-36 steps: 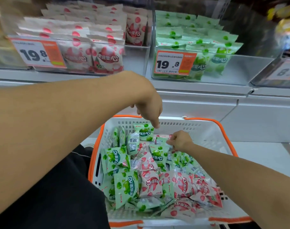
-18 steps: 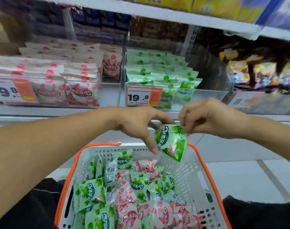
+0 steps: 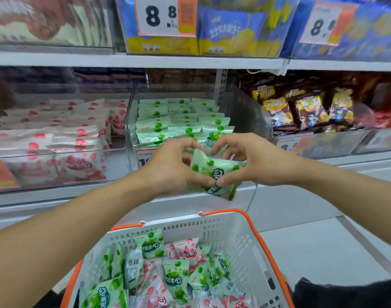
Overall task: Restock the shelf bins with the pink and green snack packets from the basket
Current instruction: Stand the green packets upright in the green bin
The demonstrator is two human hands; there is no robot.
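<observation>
both hands, left hand (image 3: 168, 170) and right hand (image 3: 252, 163), pinch one green snack packet (image 3: 214, 172) just in front of the green bin (image 3: 181, 121), above the basket (image 3: 239, 236). placing step; next it needs lifting over the bin's front wall.

Blue and yellow snack boxes (image 3: 225, 30) sit on the top shelf, behind a white and orange price tag (image 3: 165, 15) that says 8.8. Dark brown snack bags (image 3: 305, 110) stand in a clear bin on the right. The pale grey floor (image 3: 312, 247) shows at the near right.
</observation>
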